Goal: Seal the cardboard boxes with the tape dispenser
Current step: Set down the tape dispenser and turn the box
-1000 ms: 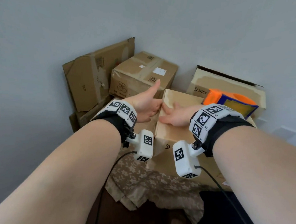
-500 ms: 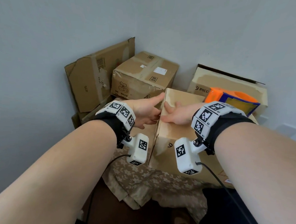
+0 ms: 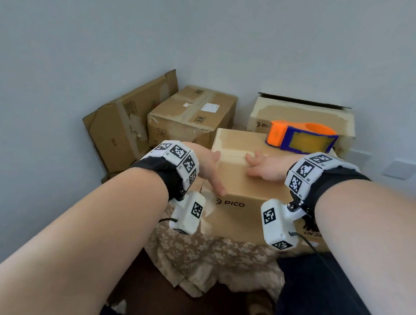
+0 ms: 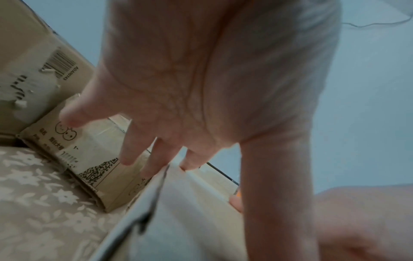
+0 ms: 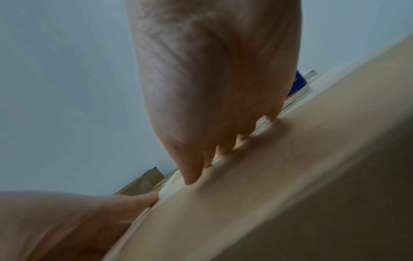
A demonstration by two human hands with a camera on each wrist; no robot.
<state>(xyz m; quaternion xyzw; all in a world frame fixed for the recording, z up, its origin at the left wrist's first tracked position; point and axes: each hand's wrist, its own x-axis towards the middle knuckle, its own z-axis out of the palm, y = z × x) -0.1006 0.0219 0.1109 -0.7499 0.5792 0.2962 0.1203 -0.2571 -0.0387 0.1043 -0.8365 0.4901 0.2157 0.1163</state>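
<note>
A brown PICO cardboard box (image 3: 235, 217) stands in front of me on a floral cloth, its top flaps down and meeting at a seam. My left hand (image 3: 209, 164) is at the box's left edge, with the thumb lying along the top near the front corner. Its fingers (image 4: 132, 151) reach down the left side of the box (image 4: 190, 220). My right hand (image 3: 262, 168) lies flat on the top near the seam, its fingertips (image 5: 192, 174) pressing the cardboard (image 5: 268, 194). An orange and blue tape dispenser (image 3: 300, 138) rests on the box's back right corner, untouched.
A taped box (image 3: 192, 115) sits behind at the left, with flattened cardboard (image 3: 126, 123) leaning on the wall. Another PICO box (image 3: 302, 112) stands at the back right. The floral cloth (image 3: 208, 262) hangs over the front edge. A wall socket (image 3: 401, 169) is at the right.
My left thumb, raised a second ago, now lies down on the box top. My right hand has slid from the left edge rightward onto the middle of the top.
</note>
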